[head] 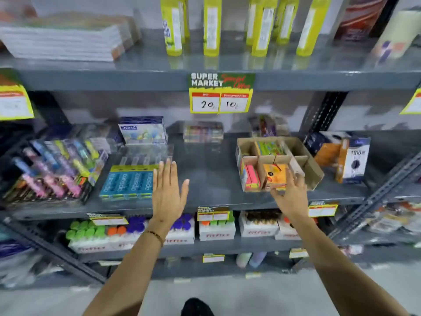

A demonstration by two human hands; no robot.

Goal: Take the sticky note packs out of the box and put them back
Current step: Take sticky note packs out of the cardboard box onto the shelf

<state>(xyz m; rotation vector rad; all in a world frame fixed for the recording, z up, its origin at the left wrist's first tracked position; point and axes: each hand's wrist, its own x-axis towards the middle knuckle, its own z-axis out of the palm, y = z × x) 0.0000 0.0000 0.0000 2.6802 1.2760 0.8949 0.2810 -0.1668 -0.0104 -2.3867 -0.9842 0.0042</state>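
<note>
Where cardboard dividers cross, right hand (290,197) on glossy orange pack (274,176).

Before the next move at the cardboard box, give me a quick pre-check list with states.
1. Right hand on the orange sticky note pack: ok, fingers touch it at the front of the cardboard box.
2. Firm grasp on that pack: cannot tell, the picture is blurred.
3. Left hand free: ok, open and flat, holding nothing.
4. Bare shelf between the hands for setting packs down: ok.
5. Other packs in the box: ok, a pink pack in the front left compartment, a green one behind.
6. Box steady: cannot tell, neither hand braces it.
</note>
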